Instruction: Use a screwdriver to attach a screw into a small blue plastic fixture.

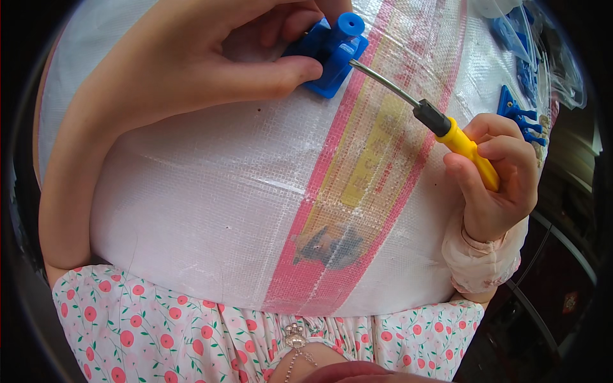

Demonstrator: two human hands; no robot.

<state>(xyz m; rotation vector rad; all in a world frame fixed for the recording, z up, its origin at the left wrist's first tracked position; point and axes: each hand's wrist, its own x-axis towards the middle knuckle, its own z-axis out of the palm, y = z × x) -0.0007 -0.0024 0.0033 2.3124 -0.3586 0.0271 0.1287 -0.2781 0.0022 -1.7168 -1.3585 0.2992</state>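
Head view: gripping yellow-handled screwdriver [461, 142] in right hand [502, 167], farther off pinching blue plastic part [333, 71] in left hand [220, 70] over white woven sheet [191, 198], likely handling light, stiff and slick, so favouring hold along base edges.

The plastic part [333, 78] is solid bright blue. The screwdriver [436, 120] has a yellow handle, a black collar and a silver shaft. The woven plastic sheet [191, 185] is white, crossed by a pink-edged band with thin yellow lines and a yellow block. The floral dress [153, 319] shows coral-red round blooms and green sprigs on white; the gathered cuff [482, 262] is pale peach.
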